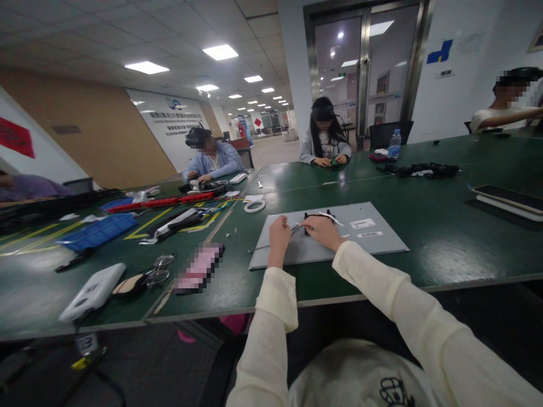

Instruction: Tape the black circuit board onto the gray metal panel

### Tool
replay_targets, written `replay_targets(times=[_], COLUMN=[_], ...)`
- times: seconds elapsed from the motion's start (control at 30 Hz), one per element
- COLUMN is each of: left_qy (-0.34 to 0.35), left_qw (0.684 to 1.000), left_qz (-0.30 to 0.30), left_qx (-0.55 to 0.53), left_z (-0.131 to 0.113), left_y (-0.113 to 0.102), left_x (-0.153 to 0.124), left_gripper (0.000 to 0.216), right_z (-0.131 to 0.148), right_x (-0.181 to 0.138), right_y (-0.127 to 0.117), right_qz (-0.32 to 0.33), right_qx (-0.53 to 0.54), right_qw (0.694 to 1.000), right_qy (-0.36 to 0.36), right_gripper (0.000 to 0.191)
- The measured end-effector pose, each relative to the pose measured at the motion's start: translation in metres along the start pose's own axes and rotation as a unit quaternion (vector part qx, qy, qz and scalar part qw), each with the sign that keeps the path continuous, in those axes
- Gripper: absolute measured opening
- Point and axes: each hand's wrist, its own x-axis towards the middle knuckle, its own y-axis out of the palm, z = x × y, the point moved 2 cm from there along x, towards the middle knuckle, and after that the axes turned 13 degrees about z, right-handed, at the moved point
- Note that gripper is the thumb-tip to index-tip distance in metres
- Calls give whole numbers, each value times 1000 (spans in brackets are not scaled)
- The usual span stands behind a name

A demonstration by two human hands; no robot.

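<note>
A flat grey panel (384, 242) with white labels lies on the green table in front of me. Over it, a thin grey cable (298, 226) runs between my two hands. My left hand (280, 236) is closed in a pinch on the cable, whose tail sticks out to its left across the panel's edge. My right hand (324, 230) is closed on the cable's other part, beside a black bracket (319, 215) that my fingers partly cover. A white strip (333, 218) curves out just behind my right hand. The exact fingertip contact is small and hard to see.
A roll of white tape (254, 207) lies behind the panel. Leftward are a pink phone (199, 268), glasses (160, 270), a white power bank (92, 291) and a blue tray (99, 230). A tablet-like device (511, 200) lies right; a bottle (394, 145) stands behind. Several people sit around.
</note>
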Motion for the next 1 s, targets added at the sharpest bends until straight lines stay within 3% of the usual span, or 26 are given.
replay_targets(times=[0.17,0.3,0.53,0.73,1.0], left_qy=[-42,-14,14,-9,-50], left_qw=[999,995,976,967,943], left_qz=[21,71,148,162,258], left_qx=[18,71,161,197,204], left_z=[9,8,7,6,4], left_y=[6,14,19,16,17], left_x=[2,0,-9,-15,-7], left_gripper=[24,24,33,37,47], right_z=[13,23,27,36,58], right_x=[1,3,3,0,-14], right_y=[11,21,25,19,17], right_qz=[87,137,168,192,206], right_qx=[-90,-158,-164,-158,-142], right_qw=[992,976,970,968,968], right_qy=[-24,-55,-71,-38,-3], right_gripper=[27,24,22,26,38])
